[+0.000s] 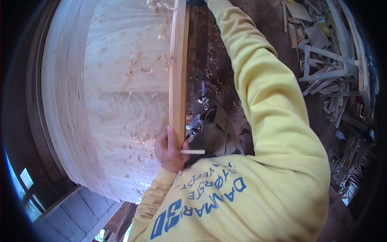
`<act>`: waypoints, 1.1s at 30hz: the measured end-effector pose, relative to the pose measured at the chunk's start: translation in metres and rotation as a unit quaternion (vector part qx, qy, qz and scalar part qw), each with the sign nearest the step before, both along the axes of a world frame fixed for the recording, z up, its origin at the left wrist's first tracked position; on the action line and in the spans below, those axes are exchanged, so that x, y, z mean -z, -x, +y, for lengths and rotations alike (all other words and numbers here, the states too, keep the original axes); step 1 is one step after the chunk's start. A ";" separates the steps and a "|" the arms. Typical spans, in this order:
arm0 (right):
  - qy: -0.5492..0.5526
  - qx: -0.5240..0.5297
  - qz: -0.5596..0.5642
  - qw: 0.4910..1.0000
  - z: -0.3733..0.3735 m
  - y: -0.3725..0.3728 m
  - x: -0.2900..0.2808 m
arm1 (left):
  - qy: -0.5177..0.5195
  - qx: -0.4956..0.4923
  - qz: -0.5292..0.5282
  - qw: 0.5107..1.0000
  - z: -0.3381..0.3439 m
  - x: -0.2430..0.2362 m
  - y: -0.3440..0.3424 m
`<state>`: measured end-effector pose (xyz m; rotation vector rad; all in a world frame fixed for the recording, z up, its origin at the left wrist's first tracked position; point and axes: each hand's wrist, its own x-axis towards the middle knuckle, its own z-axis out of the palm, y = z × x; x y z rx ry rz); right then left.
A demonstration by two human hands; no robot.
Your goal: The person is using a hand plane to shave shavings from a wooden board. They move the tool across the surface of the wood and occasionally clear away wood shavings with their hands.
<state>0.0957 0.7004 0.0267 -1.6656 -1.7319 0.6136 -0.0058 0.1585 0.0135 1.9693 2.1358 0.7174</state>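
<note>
A long wooden strip (177, 72) stands along the right edge of a large pale wood panel (117, 76). My left hand (170, 151) is closed round the strip's near end, with a finger stretched along its side. A short, thin whitish stick (192, 152) sticks out to the right from between its fingers; its kind is unclear. My right arm (262, 76) reaches far forward to the strip's far end. Its hand is almost wholly cut off by the top edge, beside a dark blue object (195, 2) that shows only in part.
Curled wood shavings (146, 69) lie on the panel and on the dark floor. Scrap boards and a small wooden frame (322, 74) are piled at the right. My legs (213, 121) are just right of the strip. Grey boards (76, 213) are at the lower left.
</note>
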 end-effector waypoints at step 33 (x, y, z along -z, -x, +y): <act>-0.016 -0.117 0.074 0.990 -0.242 -0.014 0.012 | -0.011 0.007 0.028 1.000 0.006 -0.006 0.000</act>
